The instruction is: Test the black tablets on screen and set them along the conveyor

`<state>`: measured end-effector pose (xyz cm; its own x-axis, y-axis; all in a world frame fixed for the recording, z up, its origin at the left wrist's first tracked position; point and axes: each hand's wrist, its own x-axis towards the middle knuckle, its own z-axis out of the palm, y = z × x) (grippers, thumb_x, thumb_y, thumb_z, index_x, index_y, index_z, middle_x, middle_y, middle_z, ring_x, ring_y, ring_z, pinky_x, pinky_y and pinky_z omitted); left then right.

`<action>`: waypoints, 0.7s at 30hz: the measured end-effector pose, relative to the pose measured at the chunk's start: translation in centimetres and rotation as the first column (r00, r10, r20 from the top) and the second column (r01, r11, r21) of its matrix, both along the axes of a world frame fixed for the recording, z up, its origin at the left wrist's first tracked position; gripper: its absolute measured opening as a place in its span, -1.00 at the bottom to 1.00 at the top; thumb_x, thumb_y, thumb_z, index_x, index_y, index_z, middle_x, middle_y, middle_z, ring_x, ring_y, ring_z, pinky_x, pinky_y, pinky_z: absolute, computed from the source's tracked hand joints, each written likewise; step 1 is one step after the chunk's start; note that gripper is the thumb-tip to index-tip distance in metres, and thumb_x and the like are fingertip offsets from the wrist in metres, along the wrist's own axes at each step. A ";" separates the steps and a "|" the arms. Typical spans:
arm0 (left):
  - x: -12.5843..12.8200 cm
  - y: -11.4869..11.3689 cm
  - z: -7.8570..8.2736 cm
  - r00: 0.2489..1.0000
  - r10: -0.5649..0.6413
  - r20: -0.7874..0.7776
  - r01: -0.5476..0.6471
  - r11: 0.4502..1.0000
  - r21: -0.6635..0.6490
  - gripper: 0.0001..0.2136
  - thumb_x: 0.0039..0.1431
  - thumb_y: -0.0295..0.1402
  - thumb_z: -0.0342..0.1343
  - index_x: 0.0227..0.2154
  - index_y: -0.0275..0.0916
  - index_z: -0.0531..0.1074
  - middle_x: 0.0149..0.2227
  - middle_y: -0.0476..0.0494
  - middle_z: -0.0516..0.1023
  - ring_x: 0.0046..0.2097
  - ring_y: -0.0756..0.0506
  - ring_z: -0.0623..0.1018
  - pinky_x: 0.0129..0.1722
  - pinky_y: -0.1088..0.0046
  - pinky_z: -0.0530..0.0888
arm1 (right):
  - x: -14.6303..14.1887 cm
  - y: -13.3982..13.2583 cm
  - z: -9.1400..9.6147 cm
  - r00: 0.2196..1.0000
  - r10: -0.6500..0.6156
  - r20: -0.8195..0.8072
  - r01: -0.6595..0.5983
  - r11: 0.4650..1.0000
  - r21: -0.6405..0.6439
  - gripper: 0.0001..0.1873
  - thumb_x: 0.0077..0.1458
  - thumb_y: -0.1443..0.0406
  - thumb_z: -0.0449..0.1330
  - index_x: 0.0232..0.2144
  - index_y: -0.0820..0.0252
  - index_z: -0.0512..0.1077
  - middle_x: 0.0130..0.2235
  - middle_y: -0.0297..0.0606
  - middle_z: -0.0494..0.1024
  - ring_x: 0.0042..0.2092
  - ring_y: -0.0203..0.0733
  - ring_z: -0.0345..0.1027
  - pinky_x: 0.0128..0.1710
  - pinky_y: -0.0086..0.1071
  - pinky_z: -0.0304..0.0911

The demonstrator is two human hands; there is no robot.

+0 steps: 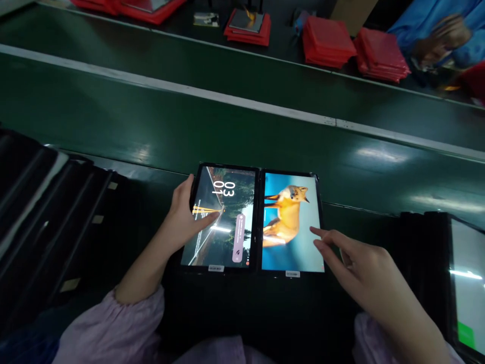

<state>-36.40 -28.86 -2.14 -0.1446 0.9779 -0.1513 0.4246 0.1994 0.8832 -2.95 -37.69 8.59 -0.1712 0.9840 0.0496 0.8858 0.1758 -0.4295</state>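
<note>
Two tablets lie side by side in front of me, their screens lit. On the left tablet (232, 222) a lock screen with a road among trees and a clock shows sideways. A fox on a blue background fills the right tablet (295, 222). My left hand (181, 215) grips the left tablet's outer edge, thumb over the screen and fingers at the side, partly hidden. Above the right part of the fox screen is my right hand (359, 263), empty, index finger and thumb stretched out and slightly apart. Whether its fingertips touch the glass I cannot tell.
Dark tablets stand in a row (56, 212) at left; another tablet (468, 283) with a pale screen is at right. Beyond the green conveyor belt (170, 121) are red stacks (328, 40) and a co-worker's hands (443, 40) at upper right.
</note>
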 end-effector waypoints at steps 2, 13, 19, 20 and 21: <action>0.0 -0.4 0.6 0.995 -0.055 -0.082 0.055 0.998 -0.007 0.25 -0.16 0.12 0.46 0.54 -0.17 -0.01 0.57 -0.53 0.04 0.54 -0.62 0.15 0.44 -0.31 0.23 | -0.6 -0.5 0.3 0.999 0.032 -0.038 -0.034 0.998 -0.059 -0.57 0.47 0.01 0.06 -0.17 0.04 0.65 -0.14 -0.18 0.79 -0.72 -0.31 0.26 -0.69 -0.32 0.23; -2.8 -2.5 -1.3 0.965 0.098 0.245 -0.087 0.995 -0.056 -0.08 0.05 0.04 0.39 0.45 -0.06 0.24 0.45 -0.37 0.40 0.48 -0.48 0.33 0.36 -0.12 0.45 | -2.0 -1.3 -0.3 0.990 0.129 -0.050 -0.137 0.964 -0.227 -0.54 0.46 0.07 0.07 0.21 0.05 0.57 -0.13 -0.22 0.78 -0.66 -0.28 0.36 -0.69 -0.36 0.26; -3.0 -3.2 -0.3 0.934 0.259 0.247 -0.217 0.958 -0.188 0.05 -0.34 0.11 0.50 0.33 -0.09 0.43 0.39 -0.32 0.50 0.48 -0.51 0.33 0.32 -0.10 0.52 | -2.4 -2.5 0.2 0.986 0.152 0.074 -0.100 0.877 -0.469 -0.38 0.36 0.10 0.22 0.40 0.07 0.42 -0.11 -0.21 0.78 -0.63 -0.27 0.40 -0.64 -0.38 0.37; -3.1 -3.4 -0.3 0.929 0.274 0.250 -0.225 0.952 -0.209 0.05 -0.38 0.11 0.51 0.31 -0.08 0.45 0.38 -0.31 0.51 0.48 -0.52 0.33 0.32 -0.10 0.52 | -2.4 -2.7 0.1 0.985 0.156 0.074 -0.102 0.872 -0.480 -0.37 0.36 0.10 0.24 0.41 0.05 0.41 -0.11 -0.21 0.78 -0.60 -0.26 0.44 -0.62 -0.38 0.41; -3.3 -3.5 -0.3 0.922 0.287 0.260 -0.232 0.947 -0.223 0.04 -0.41 0.09 0.52 0.28 -0.06 0.48 0.37 -0.30 0.52 0.48 -0.52 0.34 0.31 -0.11 0.52 | -2.3 -2.8 -0.1 0.985 0.160 0.069 -0.107 0.871 -0.480 -0.36 0.36 0.11 0.25 0.42 0.04 0.40 -0.10 -0.22 0.78 -0.59 -0.25 0.46 -0.60 -0.38 0.43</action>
<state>-39.69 -32.35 -2.46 -0.3135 0.8624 -0.3974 0.0712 0.4387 0.8958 -5.25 -40.54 8.52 -0.2809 0.8525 -0.4408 0.9123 0.0946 -0.3985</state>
